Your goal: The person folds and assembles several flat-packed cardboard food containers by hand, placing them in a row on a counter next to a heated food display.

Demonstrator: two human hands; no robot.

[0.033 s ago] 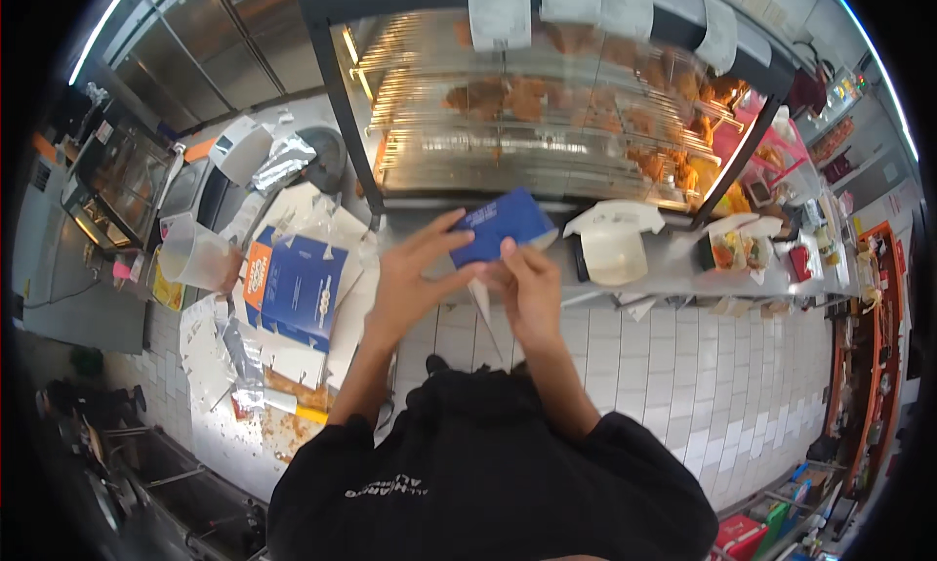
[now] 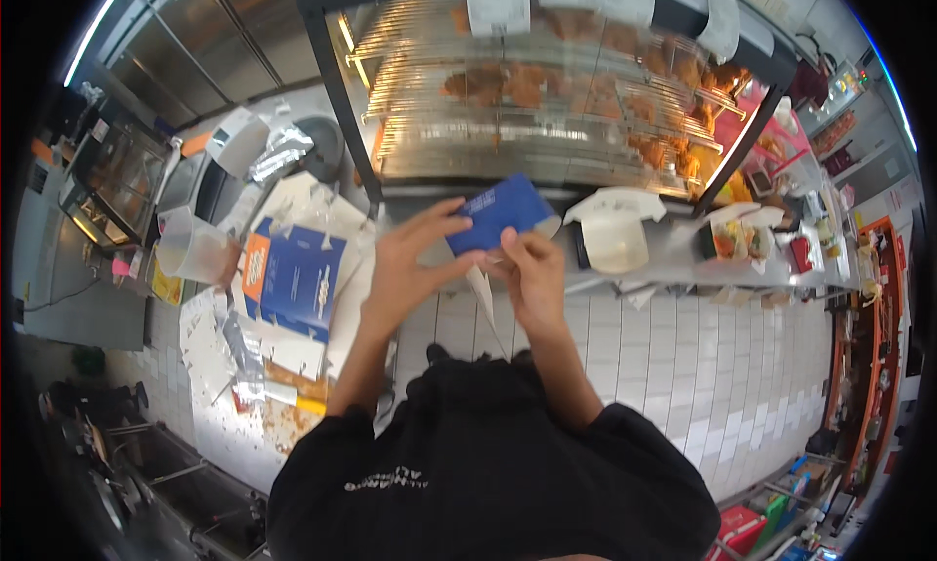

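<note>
1 blue carton (image 2: 505,215), 2-handed
Left edge braced by half-open L hand (image 2: 405,268), bottom pinched by R hand (image 2: 535,278); pressure best kept light imo.

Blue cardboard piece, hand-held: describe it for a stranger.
Find the lit, dark-framed food cabinet. Near its base, a bare left hand and right hand grip the small blue cardboard piece. Unlike the larger blue-and-orange cardboard leftward, it is held aloft.

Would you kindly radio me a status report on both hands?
Right hand gripping blue carton; left hand at its left edge. Open white box to the right, apart.
</note>
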